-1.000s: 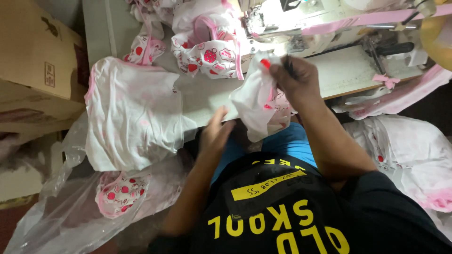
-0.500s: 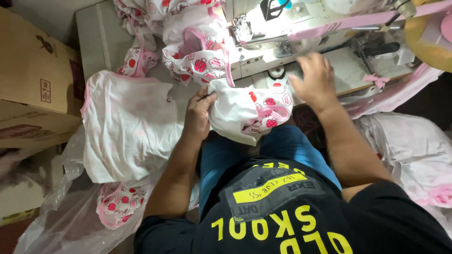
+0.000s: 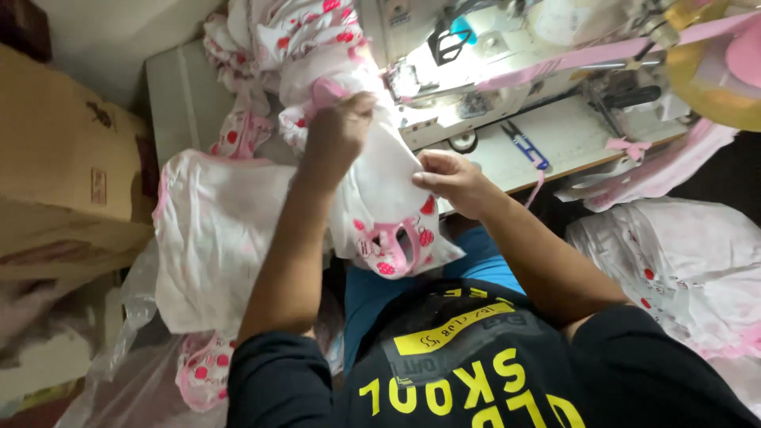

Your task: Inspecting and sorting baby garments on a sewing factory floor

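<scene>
My left hand [image 3: 337, 131] grips the upper edge of a small white garment [image 3: 380, 214] printed with red and pink shapes, up near the sewing machine [image 3: 476, 55]. My right hand [image 3: 452, 178] pinches the same garment at its right side, just in front of the table edge. The garment hangs between both hands over my lap, its pink-trimmed opening at the bottom. Behind my left hand a heap of similar garments [image 3: 293, 40] lies on the table.
A pile of white cloth [image 3: 214, 238] lies left of my lap, above a plastic bag [image 3: 127, 372] with more printed pieces. Blue snips [image 3: 523, 147] rest on the table [image 3: 571, 135]. Cardboard boxes [image 3: 63, 158] stand left; more white fabric [image 3: 682, 261] lies right.
My left hand rose from lap level to the heap by the machine, lifting the garment. My right hand came back from the table top and took the garment's right side.
</scene>
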